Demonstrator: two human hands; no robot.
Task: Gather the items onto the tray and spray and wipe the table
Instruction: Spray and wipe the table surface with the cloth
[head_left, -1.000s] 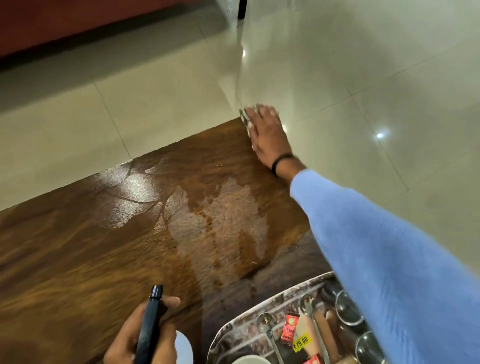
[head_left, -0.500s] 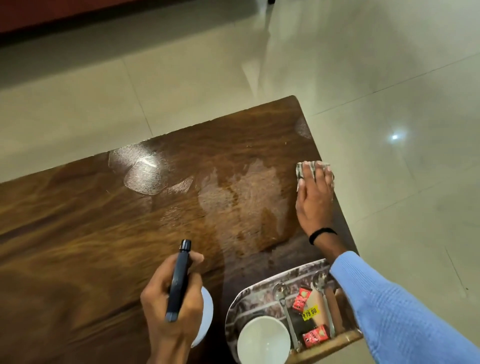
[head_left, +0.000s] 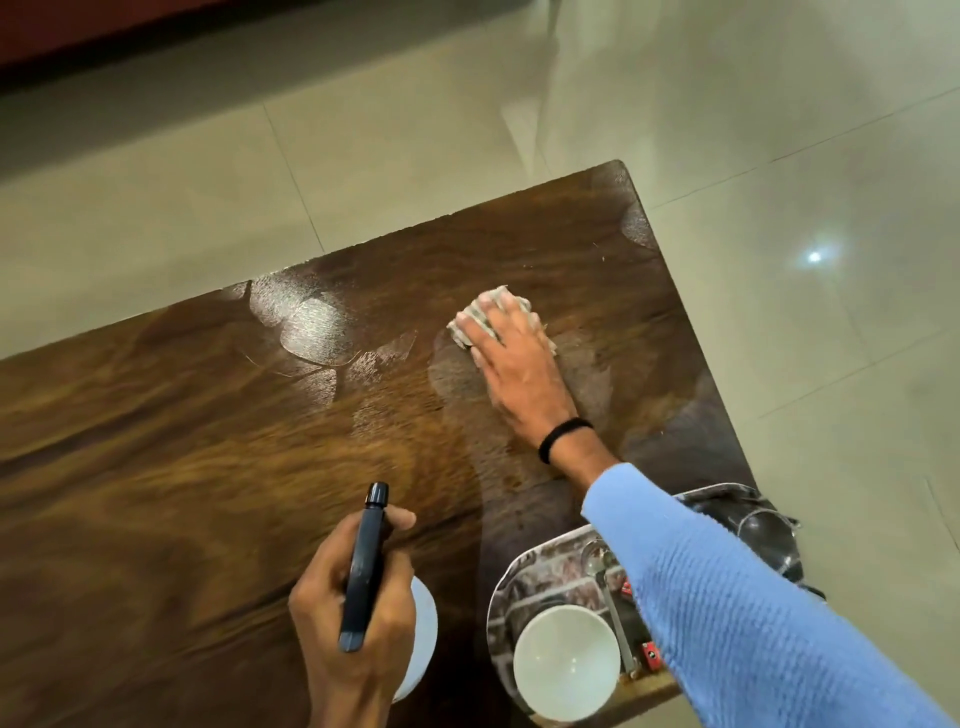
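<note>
Wiping, the right hand (head_left: 511, 364) presses flat on a cloth (head_left: 480, 319); the left hand (head_left: 353, 613), wrapped around the spray bottle (head_left: 363, 566), could tip it, and the sleeve (head_left: 737, 603) might snag the tray (head_left: 506, 587) at the surface's (head_left: 182, 441) near-right corner.

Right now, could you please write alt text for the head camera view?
A person's right hand presses a cloth on a damp wooden table, while the left hand grips a spray bottle. A tray holding a white bowl sits nearby.

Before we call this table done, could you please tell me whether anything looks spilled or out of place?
Wet streaks glisten on the table, left of the cloth under the right hand. The tray overhangs the table's near edge.
</note>
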